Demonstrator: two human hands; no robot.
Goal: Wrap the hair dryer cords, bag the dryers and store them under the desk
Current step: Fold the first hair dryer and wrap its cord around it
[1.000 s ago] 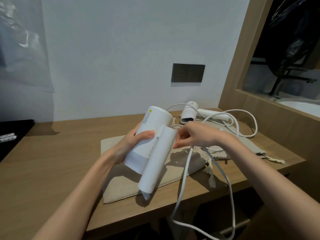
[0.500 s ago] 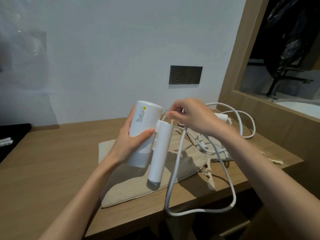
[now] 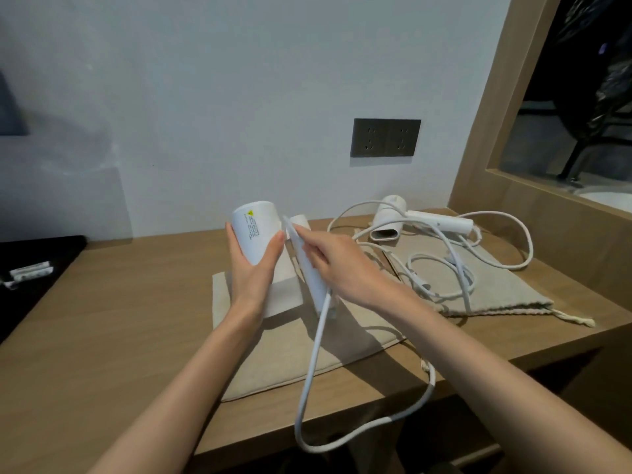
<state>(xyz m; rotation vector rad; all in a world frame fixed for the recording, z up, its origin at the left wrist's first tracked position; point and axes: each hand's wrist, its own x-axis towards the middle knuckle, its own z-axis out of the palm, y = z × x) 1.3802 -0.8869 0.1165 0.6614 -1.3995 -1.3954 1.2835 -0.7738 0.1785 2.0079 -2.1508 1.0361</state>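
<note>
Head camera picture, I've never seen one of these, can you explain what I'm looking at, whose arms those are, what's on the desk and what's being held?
There is no machine here. The camera sits on a person's head and looks forward and down, so the two bare arms reaching in from below are the wearer's own.

The left hand grips the barrel of a white hair dryer, held above the wooden desk. The right hand pinches that dryer's white cord against the handle; the rest of the cord hangs in a loop past the desk edge.

Under the hands lies a flat beige cloth bag. To the right, a second hair dryer lies on another drawstring bag, its cord loose and tangled. A dark wall socket sits on the wall behind.
</note>
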